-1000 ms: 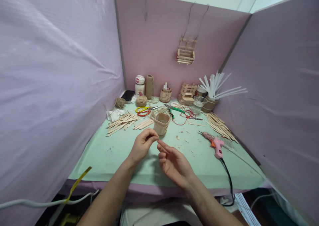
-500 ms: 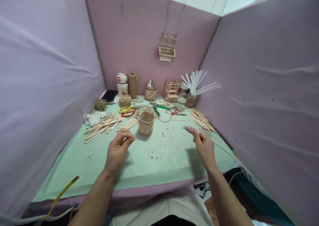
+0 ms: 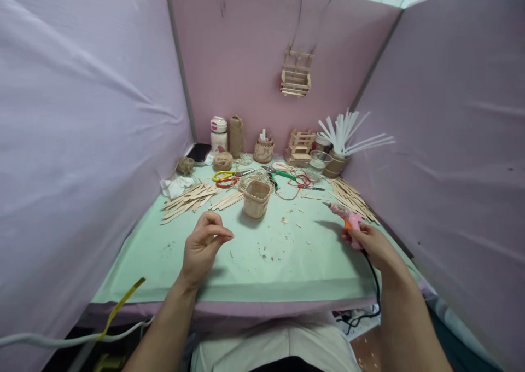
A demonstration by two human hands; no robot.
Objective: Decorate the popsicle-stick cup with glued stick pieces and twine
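Over the left half of the green table, my left hand (image 3: 204,244) is closed in a pinch, and whatever lies between its fingertips is too small to name. At the right, my right hand (image 3: 371,242) grips a pink glue gun (image 3: 348,216) by its handle, with the nozzle pointing left and a dark cord hanging below. A small woven basket (image 3: 256,199) stands upright between the hands, a little beyond them, and neither hand touches it.
Flat wooden sticks (image 3: 191,199) lie at left, more sticks (image 3: 353,198) at right. Behind the basket are scissors (image 3: 226,181), green-handled pliers (image 3: 283,174) and red cord. Twine, a bottle (image 3: 219,137), a clear cup (image 3: 319,163) and white glue sticks (image 3: 344,134) line the back.
My right hand has moved right and turned, bringing the glue gun into clearer view. My left hand keeps its pinch. The camera view has shifted, so the table items appear further right.
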